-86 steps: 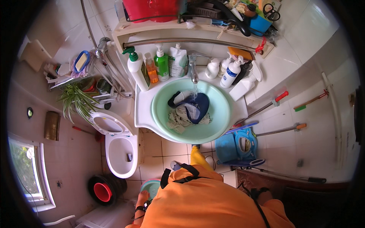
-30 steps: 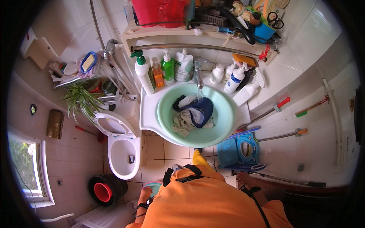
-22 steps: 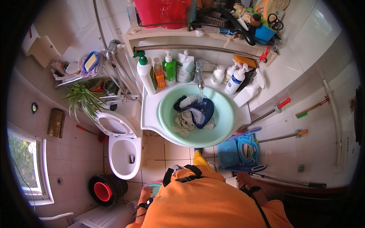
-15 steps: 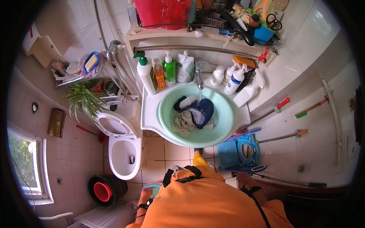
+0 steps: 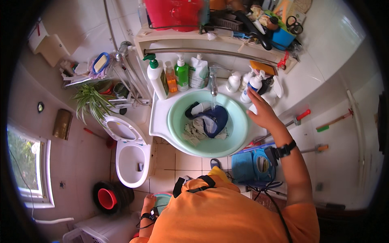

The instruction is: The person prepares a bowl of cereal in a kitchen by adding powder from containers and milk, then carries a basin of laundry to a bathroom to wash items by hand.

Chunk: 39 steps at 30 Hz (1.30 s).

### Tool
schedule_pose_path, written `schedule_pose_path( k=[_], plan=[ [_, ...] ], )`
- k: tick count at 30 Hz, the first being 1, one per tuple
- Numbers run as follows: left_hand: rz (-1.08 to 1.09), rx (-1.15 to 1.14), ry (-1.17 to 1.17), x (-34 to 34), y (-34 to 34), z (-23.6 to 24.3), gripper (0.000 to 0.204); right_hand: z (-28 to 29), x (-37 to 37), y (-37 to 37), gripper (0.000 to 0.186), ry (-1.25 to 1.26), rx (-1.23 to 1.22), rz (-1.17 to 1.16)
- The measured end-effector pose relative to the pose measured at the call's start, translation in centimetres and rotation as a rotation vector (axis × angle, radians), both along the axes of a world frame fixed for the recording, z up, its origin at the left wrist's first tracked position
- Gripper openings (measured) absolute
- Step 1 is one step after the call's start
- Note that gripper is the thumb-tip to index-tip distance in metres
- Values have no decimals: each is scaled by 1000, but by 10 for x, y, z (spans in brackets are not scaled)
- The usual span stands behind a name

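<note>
My right hand [image 5: 262, 111] is raised at the right rim of a pale green basin [image 5: 175, 125], fingers stretched and thumb apart, holding nothing. Just beyond its fingertips stands a white pump bottle with a blue label [image 5: 254, 82], partly covered by the hand. Dark blue clothing [image 5: 220, 118] and beige cloth [image 5: 193, 132] lie bunched in the basin, which sits in the white sink [image 5: 158, 121]. Water runs from the metal faucet [image 5: 213, 83] onto them. Low at my left side, my left hand [image 5: 149, 200] is beside another green basin [image 5: 163, 200]; its fingers are too small to read.
Bottles, including a green pump bottle [image 5: 182, 73], line the sink's back edge under a metal rail [image 5: 219, 52]. To the left are a toilet [image 5: 131, 164] and a black bucket [image 5: 125, 198]. A blue plastic item [image 5: 243, 164] and long-handled tools stand at the right.
My right hand has risen from my right side to the bottles at the sink's right. My left hand has shifted slightly and stays low. The clothing in the basin looks unchanged.
</note>
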<state>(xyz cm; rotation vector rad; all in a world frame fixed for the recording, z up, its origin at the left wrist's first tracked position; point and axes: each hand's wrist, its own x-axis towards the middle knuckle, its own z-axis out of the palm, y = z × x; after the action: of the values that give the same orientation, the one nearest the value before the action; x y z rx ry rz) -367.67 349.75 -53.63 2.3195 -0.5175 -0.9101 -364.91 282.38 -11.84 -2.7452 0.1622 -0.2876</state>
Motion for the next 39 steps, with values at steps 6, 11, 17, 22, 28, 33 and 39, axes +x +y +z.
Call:
schedule_pose_path(
  k=[6, 11, 17, 22, 28, 33, 39],
  plan=[
    [869, -233, 608, -54, -61, 35, 29, -22, 79, -27, 72, -8, -211, 9],
    [-228, 335, -29, -154, -20, -90, 28, -46, 92, -35, 70, 27, -265, 103],
    [-356, 325, -131, -143, -65, -72, 28, -46, 57, -41, 56, -33, 5, 115],
    [769, -114, 584, -65, -146, 53, 38, -71, -9, -36, 59, 164, 222, 47],
    [921, -574, 527, 49, -253, 215, 50, -165, -78, -50, 67, 264, 921, -363],
    [808, -865, 559, 103, -325, 286, 51, -157, -48, -25, 57, 441, 1471, -476],
    [732, -531, 329, 114, -374, 293, 59, -155, -37, -26, 49, 411, 1418, -371]
  ],
)
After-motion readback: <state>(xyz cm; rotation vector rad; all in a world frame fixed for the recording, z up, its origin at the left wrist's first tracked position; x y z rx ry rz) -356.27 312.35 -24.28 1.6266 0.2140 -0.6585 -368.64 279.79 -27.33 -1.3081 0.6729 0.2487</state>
